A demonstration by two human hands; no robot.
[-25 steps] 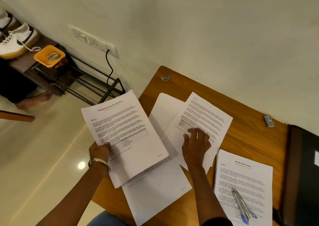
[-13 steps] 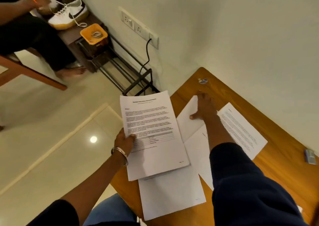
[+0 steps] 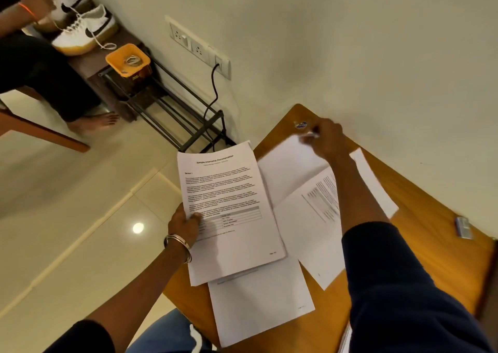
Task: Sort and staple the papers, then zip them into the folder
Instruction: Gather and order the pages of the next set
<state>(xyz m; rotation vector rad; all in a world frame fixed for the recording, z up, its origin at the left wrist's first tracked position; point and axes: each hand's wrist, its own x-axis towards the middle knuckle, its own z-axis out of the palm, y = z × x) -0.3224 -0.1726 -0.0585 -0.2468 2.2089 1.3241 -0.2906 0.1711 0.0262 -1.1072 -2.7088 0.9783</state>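
Fingers (image 3: 194, 216) of the left hand (image 3: 184, 224) are clamped on the left edge of a printed sheet (image 3: 229, 212), thumb on top over the lower lines of text, and this sheet is held slightly raised and tilted, its left part hanging out past the desk (image 3: 444, 258) edge over the floor (image 3: 67, 231). A metal bangle (image 3: 177, 246) sits on that wrist. The right hand (image 3: 327, 138) is stretched far forward to the back corner of the desk, where its fingers (image 3: 314, 133) are closed together in a pinch on the top edge of a blank white sheet (image 3: 291, 169); the hand is blurred, so how much paper it has caught is hard to say. Just beyond those fingertips a small round sticker (image 3: 301, 124) lies on the wood. Under the right forearm lies another printed sheet (image 3: 320, 207), partly covered by the dark sleeve (image 3: 390, 285), and a further white page (image 3: 258, 298) lies flat near the front of the desk, its top tucked beneath the held sheet. A small grey stapler (image 3: 463, 227) rests well apart on the right side of the desk. To the left, off the desk, stand a black metal rack (image 3: 172, 102) with an orange tub (image 3: 128, 60) and white sneakers (image 3: 85, 30), and a cable (image 3: 213, 94) runs up to a wall socket (image 3: 200, 46).
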